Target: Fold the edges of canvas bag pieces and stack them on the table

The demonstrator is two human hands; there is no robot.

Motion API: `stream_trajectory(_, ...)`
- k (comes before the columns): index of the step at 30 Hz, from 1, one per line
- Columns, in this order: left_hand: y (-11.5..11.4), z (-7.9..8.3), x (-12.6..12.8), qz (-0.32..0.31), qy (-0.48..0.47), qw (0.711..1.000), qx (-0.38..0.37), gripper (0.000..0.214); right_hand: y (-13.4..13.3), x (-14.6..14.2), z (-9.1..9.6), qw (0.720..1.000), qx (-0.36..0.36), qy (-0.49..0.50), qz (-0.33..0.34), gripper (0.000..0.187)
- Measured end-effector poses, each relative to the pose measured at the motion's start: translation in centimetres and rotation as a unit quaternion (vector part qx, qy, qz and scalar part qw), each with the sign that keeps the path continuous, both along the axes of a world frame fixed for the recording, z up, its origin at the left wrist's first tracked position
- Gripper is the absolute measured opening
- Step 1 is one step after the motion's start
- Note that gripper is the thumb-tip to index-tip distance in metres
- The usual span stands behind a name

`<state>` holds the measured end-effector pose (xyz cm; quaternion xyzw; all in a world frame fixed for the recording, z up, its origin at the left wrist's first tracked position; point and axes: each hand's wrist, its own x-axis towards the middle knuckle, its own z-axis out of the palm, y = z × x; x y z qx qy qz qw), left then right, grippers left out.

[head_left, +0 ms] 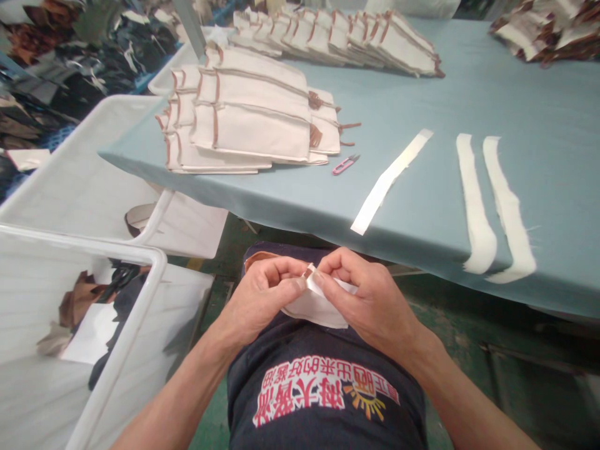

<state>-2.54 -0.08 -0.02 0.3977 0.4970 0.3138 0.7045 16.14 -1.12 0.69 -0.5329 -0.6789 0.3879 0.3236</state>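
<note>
Above my lap, my left hand [265,294] and my right hand [372,290] are both closed on a white cloth piece [319,310]. They pinch its upper edge between thumbs and fingers, with the fingertips of the two hands almost touching. A small bit of brown trim shows between the fingertips. Below them the cloth hangs over the dark printed apron [290,350]; part of it is hidden behind the right hand. On the table ahead lie pink thread snips [345,165] and a pale strip [391,181].
Stacked cream cloth pouches [262,131] with brown edging lie on the blue-green table [422,106], with another row of pouches [328,34] behind. Two frayed white strips hang over the table's front edge at right. White bins [157,262] holding scraps stand at left.
</note>
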Motion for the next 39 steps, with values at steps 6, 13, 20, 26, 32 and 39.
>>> stream_trajectory(6,-0.1,0.2,0.8,0.021,0.025,0.999,0.001,0.021,-0.2,-0.2,-0.7,1.0,-0.004,-0.001,-0.013,0.009)
stream_trajectory(13,-1.3,0.3,2.4,0.065,0.154,0.975,0.143,0.012,-0.8,-0.4,-0.7,0.996,0.013,-0.079,-0.041,0.009)
stream_trajectory(20,-2.3,0.0,2.4,0.057,0.275,0.916,0.286,0.013,0.3,0.3,0.5,0.994,-0.053,-0.087,0.036,0.012)
stream_trajectory(26,-2.3,-0.4,2.1,0.049,0.242,0.932,0.264,0.01,0.6,0.5,0.3,0.983,0.004,-0.161,0.092,0.01)
stream_trajectory(32,-2.4,-0.1,2.0,0.056,0.14,0.979,0.138,0.011,0.1,0.5,0.0,0.994,-0.036,-0.051,0.089,0.014)
stream_trajectory(39,-2.5,0.0,2.1,0.067,0.111,0.985,0.111,0.009,-0.7,0.2,0.6,0.987,0.008,-0.144,0.064,0.007)
